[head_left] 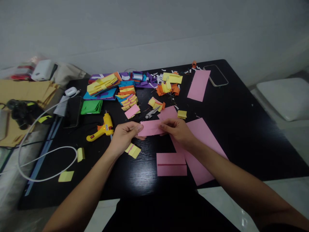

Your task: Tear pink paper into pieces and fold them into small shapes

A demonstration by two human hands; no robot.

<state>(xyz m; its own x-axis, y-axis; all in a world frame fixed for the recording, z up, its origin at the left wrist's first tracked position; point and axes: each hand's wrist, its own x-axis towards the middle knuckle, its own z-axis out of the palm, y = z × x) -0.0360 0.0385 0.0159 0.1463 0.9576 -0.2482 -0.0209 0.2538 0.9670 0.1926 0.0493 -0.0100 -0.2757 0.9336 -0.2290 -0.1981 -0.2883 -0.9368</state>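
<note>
Above the middle of the black table (145, 167), a small pink paper strip (151, 128) is stretched between my hands. My left hand (126, 132) pinches its left end between thumb and fingers. Its right end is gripped by my right hand (177, 130), the thumb and forefinger closed on it. Under my right forearm lies a large pink sheet (205, 154), partly covered. A creased pink piece (171, 164) rests nearer the front edge. Just behind the strip is a grey cutter or scissors-like tool (152, 112), too blurred to tell which.
A yellow glue gun (105, 128) lies left of my left hand, near green folded papers (91, 107). Folded coloured papers (127, 95) and white scraps spread along the back. A pink sheet (199, 85) and a phone-shaped frame (215, 76) lie back right. A white cable (45, 112) loops at left.
</note>
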